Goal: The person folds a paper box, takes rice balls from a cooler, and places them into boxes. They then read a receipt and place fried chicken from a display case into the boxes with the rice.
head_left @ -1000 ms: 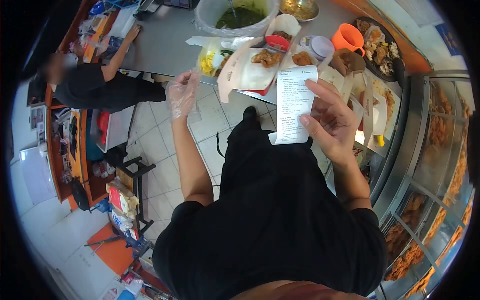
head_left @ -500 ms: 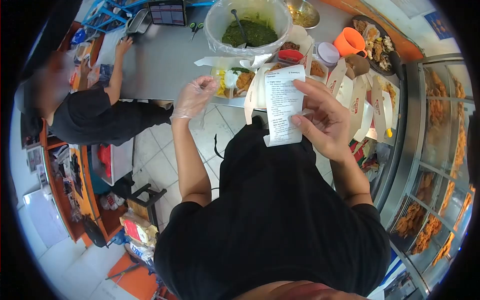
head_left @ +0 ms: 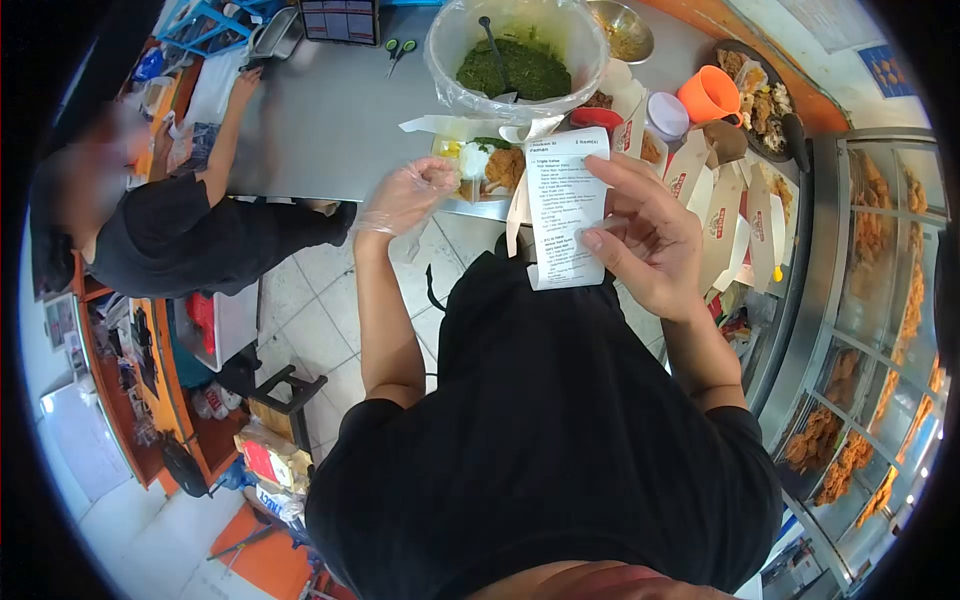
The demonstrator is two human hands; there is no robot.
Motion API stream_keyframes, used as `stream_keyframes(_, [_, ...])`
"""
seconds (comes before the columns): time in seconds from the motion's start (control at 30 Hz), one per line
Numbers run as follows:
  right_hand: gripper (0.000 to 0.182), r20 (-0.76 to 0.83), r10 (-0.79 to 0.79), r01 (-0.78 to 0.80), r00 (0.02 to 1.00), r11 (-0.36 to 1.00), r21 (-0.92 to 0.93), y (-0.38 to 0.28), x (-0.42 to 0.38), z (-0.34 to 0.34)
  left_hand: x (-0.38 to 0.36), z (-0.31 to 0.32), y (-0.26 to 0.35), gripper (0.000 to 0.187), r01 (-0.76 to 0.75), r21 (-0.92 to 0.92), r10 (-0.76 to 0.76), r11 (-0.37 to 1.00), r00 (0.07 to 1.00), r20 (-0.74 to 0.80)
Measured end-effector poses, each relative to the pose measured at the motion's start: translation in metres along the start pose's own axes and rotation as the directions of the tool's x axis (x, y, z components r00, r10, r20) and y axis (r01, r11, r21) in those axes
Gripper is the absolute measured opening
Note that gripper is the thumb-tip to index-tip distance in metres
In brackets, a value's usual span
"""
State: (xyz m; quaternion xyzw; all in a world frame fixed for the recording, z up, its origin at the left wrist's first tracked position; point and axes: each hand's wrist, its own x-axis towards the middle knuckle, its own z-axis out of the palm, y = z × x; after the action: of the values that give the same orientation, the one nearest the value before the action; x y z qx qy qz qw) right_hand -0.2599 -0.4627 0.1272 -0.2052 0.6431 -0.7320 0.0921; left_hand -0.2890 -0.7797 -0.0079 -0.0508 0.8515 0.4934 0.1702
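Note:
My right hand (head_left: 648, 235), bare, holds a long printed paper receipt (head_left: 566, 205) between thumb and fingers above the counter's edge. My left hand (head_left: 408, 198) wears a clear plastic glove, its fingers curled together; whatever is between them, if anything, is too small to make out. Just beyond it lies an open food box (head_left: 474, 170) with rice, fried chicken (head_left: 503, 168) and greens. The receipt partly covers another box. To the right stand open cartons (head_left: 725, 215) with red print.
A lined tub of green food (head_left: 515, 70) stands behind the boxes, beside a metal bowl (head_left: 622, 32). An orange cup (head_left: 709, 95), a dark food tray (head_left: 760, 100) and a glass cabinet (head_left: 865, 330) are right. Another person (head_left: 170, 230) works left, near scissors (head_left: 401, 55).
My left hand has moved slightly right, closer to the food box. The counter items have shifted a little in view. The receipt stays in my right hand.

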Motion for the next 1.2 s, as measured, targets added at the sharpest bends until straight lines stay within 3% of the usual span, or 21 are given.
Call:
stream_keyframes(0.1, [0.055,0.003,0.006,-0.006,1.0,1.0,0.003,0.0,0.003,0.002,0.0,-0.005,0.006,0.036,0.03,0.04,-0.033,0.999,0.997,0.073])
stream_keyframes(0.3, [0.055,0.001,0.007,-0.007,1.0,1.0,0.029,0.0,0.006,0.005,0.004,-0.004,-0.004,0.034,-0.025,0.042,0.024,0.999,0.999,0.041])
stream_keyframes(0.5, [0.057,0.007,-0.018,0.018,1.0,0.999,0.03,0.001,0.008,0.003,0.002,-0.006,0.008,0.033,0.018,0.003,-0.018,1.0,0.996,0.086])
stream_keyframes(0.8, [0.059,0.016,-0.015,0.014,1.0,0.998,0.054,0.002,0.005,-0.002,0.002,0.002,-0.003,0.036,-0.031,-0.049,0.031,0.998,0.999,0.008])
stream_keyframes(1.0, [0.059,0.026,-0.012,0.01,1.0,0.998,0.064,0.003,0.003,-0.008,0.001,0.005,-0.004,0.042,-0.027,0.021,0.027,0.999,0.999,0.019])
stream_keyframes(1.2, [0.059,0.033,-0.01,0.008,0.999,0.998,0.064,0.003,0.0,-0.014,0.004,0.013,-0.014,0.044,0.01,-0.025,-0.009,1.0,1.0,0.017])
